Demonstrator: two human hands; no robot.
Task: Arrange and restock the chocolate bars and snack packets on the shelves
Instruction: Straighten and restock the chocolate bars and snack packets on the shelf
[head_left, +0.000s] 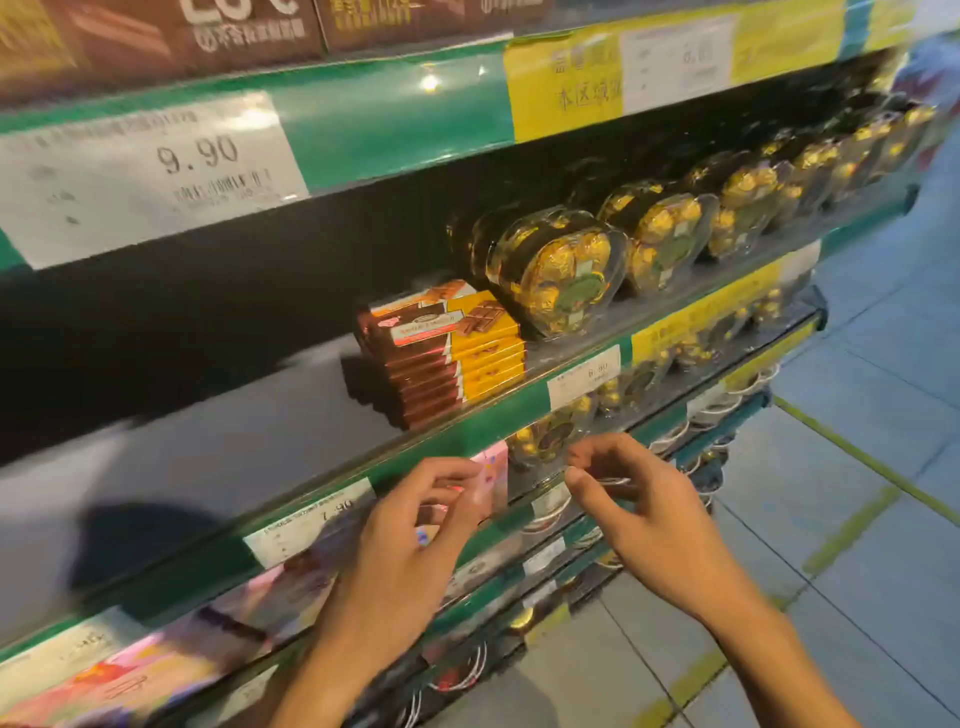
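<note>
A stack of brown-and-yellow chocolate bars (452, 353) lies on the middle shelf (218, 467), with dark bare shelf to its left. Clear boxes of gold-wrapped chocolates (566, 270) stand in a row to its right. On the shelf below, a pink packet (493, 467) stands upright beside another clear box of gold chocolates (550, 439). My left hand (410, 540) pinches the pink packet's left edge between fingers and thumb. My right hand (644, 514) is half-curled and holds nothing. Its fingertips are at the clear box's right edge.
Green shelf rails carry white and yellow price tags (150, 176). Brown boxes (249, 26) fill the top shelf. Pink packets (156, 670) lie blurred at the lower left. Lower shelves step outward under my arms. A tiled aisle floor (857, 519) opens to the right.
</note>
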